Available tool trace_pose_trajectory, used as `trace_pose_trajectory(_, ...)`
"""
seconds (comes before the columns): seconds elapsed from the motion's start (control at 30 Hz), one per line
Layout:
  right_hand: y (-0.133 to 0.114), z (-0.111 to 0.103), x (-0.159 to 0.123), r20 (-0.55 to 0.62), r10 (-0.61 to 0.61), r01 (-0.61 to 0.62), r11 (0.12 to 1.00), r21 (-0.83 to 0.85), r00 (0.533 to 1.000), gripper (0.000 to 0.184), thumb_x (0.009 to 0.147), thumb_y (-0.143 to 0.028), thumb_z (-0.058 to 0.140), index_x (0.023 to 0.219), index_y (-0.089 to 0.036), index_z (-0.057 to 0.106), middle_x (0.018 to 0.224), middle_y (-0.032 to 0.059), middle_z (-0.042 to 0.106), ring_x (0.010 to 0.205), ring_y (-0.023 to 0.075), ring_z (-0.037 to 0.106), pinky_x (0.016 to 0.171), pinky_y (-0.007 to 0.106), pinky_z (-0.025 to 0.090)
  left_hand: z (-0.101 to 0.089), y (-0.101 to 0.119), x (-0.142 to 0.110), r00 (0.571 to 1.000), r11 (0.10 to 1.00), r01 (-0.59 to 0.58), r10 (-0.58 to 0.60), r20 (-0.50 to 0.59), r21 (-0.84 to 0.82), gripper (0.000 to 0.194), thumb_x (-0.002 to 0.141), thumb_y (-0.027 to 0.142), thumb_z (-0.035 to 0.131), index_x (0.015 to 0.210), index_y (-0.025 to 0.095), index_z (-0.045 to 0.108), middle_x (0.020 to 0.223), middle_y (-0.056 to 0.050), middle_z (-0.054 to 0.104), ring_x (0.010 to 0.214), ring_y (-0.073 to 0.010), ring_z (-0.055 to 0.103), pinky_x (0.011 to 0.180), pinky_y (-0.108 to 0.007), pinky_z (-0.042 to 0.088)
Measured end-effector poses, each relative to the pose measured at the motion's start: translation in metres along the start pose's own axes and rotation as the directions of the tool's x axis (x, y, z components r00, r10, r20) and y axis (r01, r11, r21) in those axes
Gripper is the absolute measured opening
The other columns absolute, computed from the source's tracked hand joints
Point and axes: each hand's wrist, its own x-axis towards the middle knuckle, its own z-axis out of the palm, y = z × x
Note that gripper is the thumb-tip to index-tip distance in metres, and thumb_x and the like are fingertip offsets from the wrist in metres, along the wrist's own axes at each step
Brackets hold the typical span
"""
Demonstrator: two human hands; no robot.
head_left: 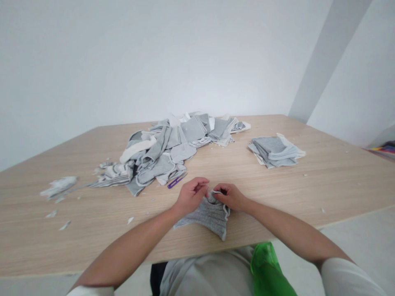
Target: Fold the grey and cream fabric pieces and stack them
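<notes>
A piece of grey ribbed knit fabric [208, 218] with a pale stitched edge lies near the front of the table, its upper edge raised and bunched. My right hand [231, 196] pinches that edge between thumb and fingers. On the other side, my left hand [193, 195] is closed, with thumb and fingertips drawn together at the fabric's upper left. Just beyond my left hand are purple thread snips [175, 182], flat on the wood. What lies between the left fingertips is partly hidden.
A loose heap of grey and white fabric pieces [160, 152] spreads along the back and left. A neater fabric stack [274, 151] sits at the right. White scraps [60, 186] dot the left side of the wooden table [101, 230]. Green cloth [268, 269] hangs at my lap.
</notes>
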Motion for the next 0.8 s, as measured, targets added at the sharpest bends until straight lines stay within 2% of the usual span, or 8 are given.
trace_pose_trajectory(0.1, 0.000, -0.001, 0.000, 0.014, -0.004, 0.004, 1.000, -0.004, 1.000, 0.013, 0.077, -0.025, 0.058, 0.083, -0.016, 0.065, 0.072, -0.0005, 0.064, 0.065, 0.0108, 0.055, 0.061, 0.022, 0.042, -0.003, 0.005, 0.006, 0.995, 0.984, 0.104, -0.105, 0.001, -0.142, 0.020, 0.079, 0.029, 0.057, 0.095, 0.017, 0.054, 0.049, 0.008, 0.052, 0.038, -0.0081, 0.049, 0.039, -0.018, 0.035)
trace_pose_trajectory(0.3, 0.000, -0.002, 0.000, 0.030, 0.022, -0.022, 1.000, 0.000, 0.999, 0.016, 0.078, -0.028, 0.058, 0.084, -0.016, 0.065, 0.073, 0.0003, 0.065, 0.065, 0.0114, 0.055, 0.061, 0.022, 0.042, -0.015, 0.009, 0.016, 0.988, 0.958, 0.145, -0.154, -0.018, -0.249, 0.022, 0.075, 0.027, 0.062, 0.093, 0.015, 0.055, 0.049, 0.010, 0.048, 0.033, -0.0045, 0.041, 0.036, -0.016, 0.028)
trace_pose_trajectory(0.43, 0.001, -0.002, 0.000, 0.024, 0.021, -0.021, 1.000, -0.018, 0.999, 0.017, 0.078, -0.029, 0.058, 0.085, -0.016, 0.066, 0.075, 0.0009, 0.065, 0.067, 0.0116, 0.055, 0.062, 0.023, 0.042, -0.025, 0.010, 0.021, 0.985, 0.956, 0.170, -0.173, 0.010, -0.241, 0.026, 0.072, 0.029, 0.066, 0.091, 0.015, 0.056, 0.051, 0.009, 0.048, 0.034, -0.0042, 0.040, 0.035, -0.016, 0.027)
trace_pose_trajectory(0.57, 0.001, -0.002, 0.000, 0.037, 0.036, -0.035, 0.999, -0.031, 0.999, 0.019, 0.079, -0.030, 0.056, 0.085, -0.015, 0.066, 0.074, 0.0009, 0.065, 0.066, 0.0114, 0.055, 0.062, 0.022, 0.042, -0.038, 0.010, 0.025, 0.980, 0.966, 0.182, -0.194, -0.046, -0.184, 0.027, 0.070, 0.029, 0.067, 0.090, 0.015, 0.058, 0.054, 0.008, 0.049, 0.036, -0.0039, 0.039, 0.036, -0.017, 0.027)
trace_pose_trajectory(0.8, 0.000, -0.003, -0.002, 0.029, 0.056, -0.054, 0.996, -0.070, 0.998, 0.018, 0.079, -0.029, 0.056, 0.084, -0.015, 0.066, 0.073, 0.0006, 0.064, 0.066, 0.0117, 0.054, 0.061, 0.022, 0.040, -0.076, -0.003, 0.036, 0.973, 0.972, 0.209, -0.218, -0.076, -0.109, 0.034, 0.069, 0.030, 0.070, 0.097, 0.014, 0.060, 0.053, 0.007, 0.048, 0.038, -0.0042, 0.037, 0.037, -0.018, 0.024)
